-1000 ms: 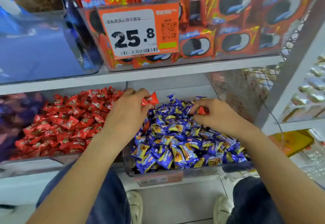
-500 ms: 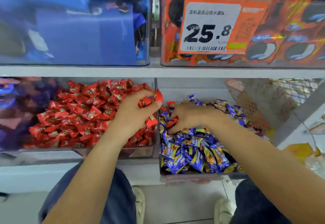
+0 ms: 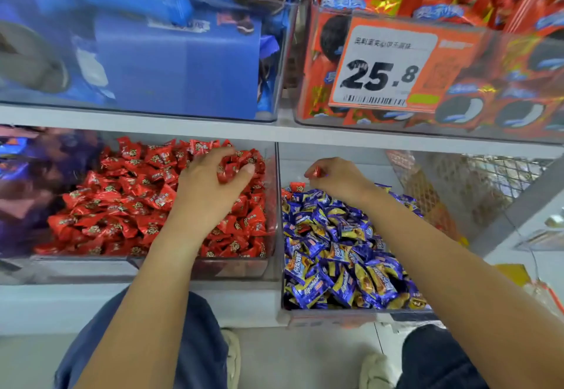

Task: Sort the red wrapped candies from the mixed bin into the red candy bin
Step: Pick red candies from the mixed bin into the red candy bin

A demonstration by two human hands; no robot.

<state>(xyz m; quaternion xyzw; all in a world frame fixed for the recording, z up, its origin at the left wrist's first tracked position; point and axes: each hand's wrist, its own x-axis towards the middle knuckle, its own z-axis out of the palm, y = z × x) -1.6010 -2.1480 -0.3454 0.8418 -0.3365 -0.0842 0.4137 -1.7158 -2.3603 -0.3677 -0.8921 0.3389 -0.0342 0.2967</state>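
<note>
- The left hand [image 3: 210,181] hangs over the back right corner of the red candy bin [image 3: 271,205], fingers curled round a few red wrapped candies [image 3: 227,172] just above the pile.
- The pile of red candies [image 3: 128,205] fills that clear bin from its back wall down toward its front edge, thinning at the front left corner.
- The right hand [image 3: 338,178] is raised above the back left corner of the mixed bin [image 3: 279,266], its fingertips pinching one red candy [image 3: 316,171] clear of the heap.
- The mixed bin holds mostly blue and yellow wrapped candies [image 3: 341,254]; a stray red candy [image 3: 297,187] lies on top near the back left corner, just beside the wall shared with the red bin.
- Both bins stand side by side on the lower shelf [image 3: 152,306], walls touching.
- On the upper shelf [image 3: 274,132], a bin of orange cookie packs carries an orange price tag [image 3: 384,68] reading 25.8; left of it is a bin of blue cookie boxes [image 3: 171,62].
</note>
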